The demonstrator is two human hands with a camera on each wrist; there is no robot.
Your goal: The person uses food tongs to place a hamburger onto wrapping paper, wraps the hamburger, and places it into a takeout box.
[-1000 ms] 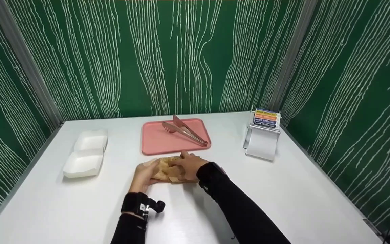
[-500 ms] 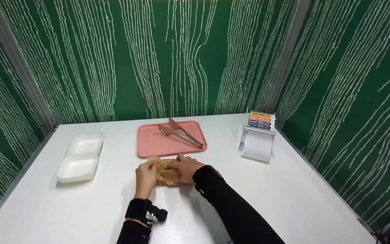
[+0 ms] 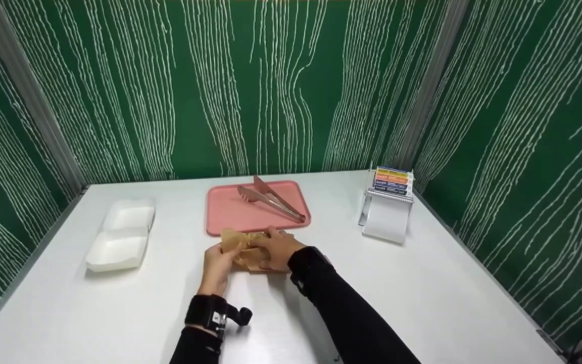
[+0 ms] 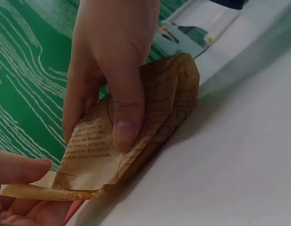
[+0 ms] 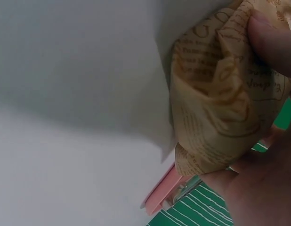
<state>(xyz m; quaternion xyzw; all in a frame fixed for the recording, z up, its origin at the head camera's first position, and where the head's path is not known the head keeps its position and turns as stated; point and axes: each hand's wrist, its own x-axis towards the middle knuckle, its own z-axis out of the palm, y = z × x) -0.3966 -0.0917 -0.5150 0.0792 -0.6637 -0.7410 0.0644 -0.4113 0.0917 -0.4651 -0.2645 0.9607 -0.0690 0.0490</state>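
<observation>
Brown paper bundle [image 5: 214, 113], one, clamped in left hand [image 3: 217, 267] and right hand [image 3: 282, 249], one grip each

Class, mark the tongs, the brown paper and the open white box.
Tongs [image 3: 280, 208], head view: one arm.
Brown paper [image 5: 214, 115], right wrist view: printed side.
Open white box [image 3: 118, 247], head view: near half's inside.

L hand [image 3: 217, 268] & R hand [image 3: 282, 247]: 2 hands total. Qty. of printed paper wrap [image 3: 254, 259]: 1. Tray [image 3: 225, 217]: 1. Tongs [image 3: 274, 203]: 1 pr. Open box [image 3: 117, 248]: 1, w/ 2 halves. Dispenser [image 3: 389, 195]: 1, w/ 1 paper sheet [image 3: 387, 220] & min. 4 col. labels [image 3: 391, 181]. Blk. sleeves [image 3: 361, 308]: 2. Table [image 3: 422, 303]: 1.
</observation>
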